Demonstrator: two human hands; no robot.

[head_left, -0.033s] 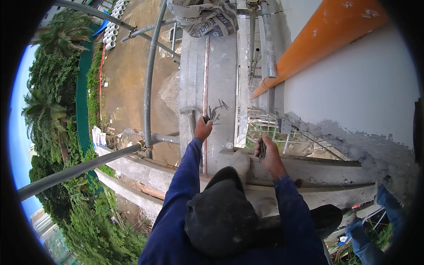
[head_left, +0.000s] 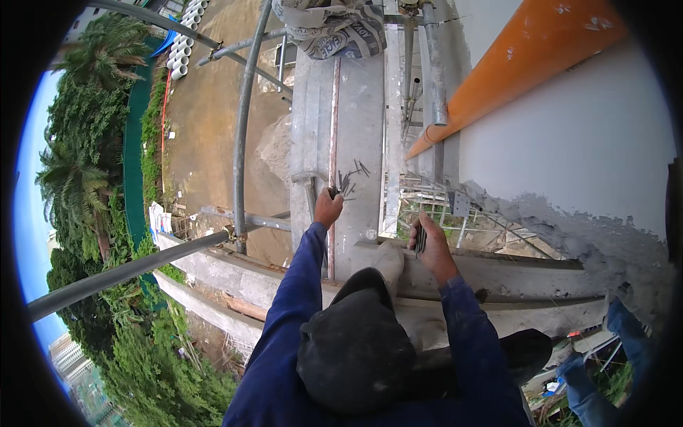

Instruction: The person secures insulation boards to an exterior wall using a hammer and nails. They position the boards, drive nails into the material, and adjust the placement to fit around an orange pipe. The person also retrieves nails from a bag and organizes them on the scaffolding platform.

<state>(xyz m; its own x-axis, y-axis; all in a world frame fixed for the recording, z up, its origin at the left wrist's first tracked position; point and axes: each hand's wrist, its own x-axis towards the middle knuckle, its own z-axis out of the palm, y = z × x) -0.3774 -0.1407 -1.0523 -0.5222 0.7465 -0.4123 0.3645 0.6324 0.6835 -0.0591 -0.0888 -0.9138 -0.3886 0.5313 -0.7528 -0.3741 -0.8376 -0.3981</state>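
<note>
Several dark nails (head_left: 346,183) lie loose on the grey scaffold plank (head_left: 359,135) ahead of me. My left hand (head_left: 328,208) is down at the near edge of this pile, its fingers closed on dark nails that show at the fingertips; how many, I cannot tell. Just left of it lies a hammer (head_left: 307,182), its head toward the far side and its handle running back beside my wrist. My right hand (head_left: 434,249) is raised over the right side of the plank, closed round a small bundle of nails (head_left: 420,240).
A printed sack (head_left: 338,32) sits at the plank's far end. Grey scaffold tubes (head_left: 245,128) stand at the left, above muddy ground. An orange pipe (head_left: 491,78) slants along the partly plastered wall (head_left: 562,135) at right. Another person's blue-clad legs (head_left: 590,391) show at lower right.
</note>
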